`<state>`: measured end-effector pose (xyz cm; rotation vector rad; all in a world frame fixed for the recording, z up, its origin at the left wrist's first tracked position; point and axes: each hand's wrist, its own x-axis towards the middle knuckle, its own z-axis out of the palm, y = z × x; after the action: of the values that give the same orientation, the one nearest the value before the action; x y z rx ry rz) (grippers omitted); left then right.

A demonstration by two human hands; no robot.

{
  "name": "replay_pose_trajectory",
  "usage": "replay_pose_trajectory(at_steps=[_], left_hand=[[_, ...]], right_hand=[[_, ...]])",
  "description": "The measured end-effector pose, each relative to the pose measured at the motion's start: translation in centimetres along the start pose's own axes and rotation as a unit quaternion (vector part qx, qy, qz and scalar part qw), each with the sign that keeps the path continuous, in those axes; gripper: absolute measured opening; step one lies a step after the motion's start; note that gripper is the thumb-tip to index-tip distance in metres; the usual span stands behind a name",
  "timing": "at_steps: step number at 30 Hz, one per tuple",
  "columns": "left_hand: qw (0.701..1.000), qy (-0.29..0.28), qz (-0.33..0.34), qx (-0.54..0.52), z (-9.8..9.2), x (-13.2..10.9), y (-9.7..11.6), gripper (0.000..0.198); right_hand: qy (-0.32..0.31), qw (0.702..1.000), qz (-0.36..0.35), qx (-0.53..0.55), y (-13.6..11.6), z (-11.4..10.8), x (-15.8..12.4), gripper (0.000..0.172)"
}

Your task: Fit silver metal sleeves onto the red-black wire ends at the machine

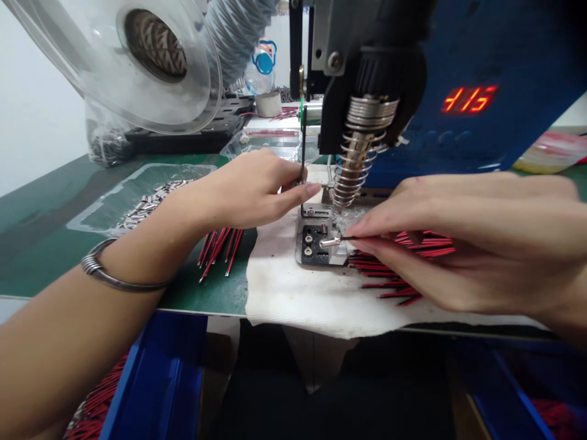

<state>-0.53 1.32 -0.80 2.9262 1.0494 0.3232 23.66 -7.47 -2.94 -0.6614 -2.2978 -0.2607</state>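
Note:
My right hand (463, 238) pinches a thin dark wire between thumb and forefinger. A small shiny metal cylinder (329, 242) sits at the wire's end, over the small metal fixture (312, 249). Beside the thin upright black rod (303, 140) my left hand (257, 189) is closed, its thumb pointing right and its other fingers curled behind. What those fingers hold, if anything, is hidden. A spring-wrapped soldering head (355, 153) comes down just above the fixture, between my hands. Red and black wires (413, 244) lie partly under my right hand.
A clear tray (92, 214) of small metal cylinders stands at left, near more red-black wires (220, 250). White cloth (293, 299) lies under the fixture. A clear fume hood (197, 79) hangs upper left. The blue machine (458, 140) stands behind; blue bins (156, 373) sit below the table edge.

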Motion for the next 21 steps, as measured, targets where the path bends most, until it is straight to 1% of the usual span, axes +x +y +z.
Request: replay_pose_trajectory(at_steps=[11, 15, 21], left_hand=[[1.000, -0.023, -0.014, 0.010, -0.13, 0.02, 0.23, 0.040], [1.000, -0.020, -0.012, 0.013, -0.16, 0.02, 0.28, 0.041], [1.000, -0.008, -0.003, 0.013, -0.04, 0.00, 0.03, 0.042]], right_hand=[[0.027, 0.998, -0.048, -0.015, 0.10, -0.01, -0.28, 0.008], [0.034, 0.998, -0.052, -0.018, 0.09, 0.13, -0.28, 0.011], [0.042, 0.997, -0.060, -0.012, 0.30, 0.40, -0.45, 0.011]])
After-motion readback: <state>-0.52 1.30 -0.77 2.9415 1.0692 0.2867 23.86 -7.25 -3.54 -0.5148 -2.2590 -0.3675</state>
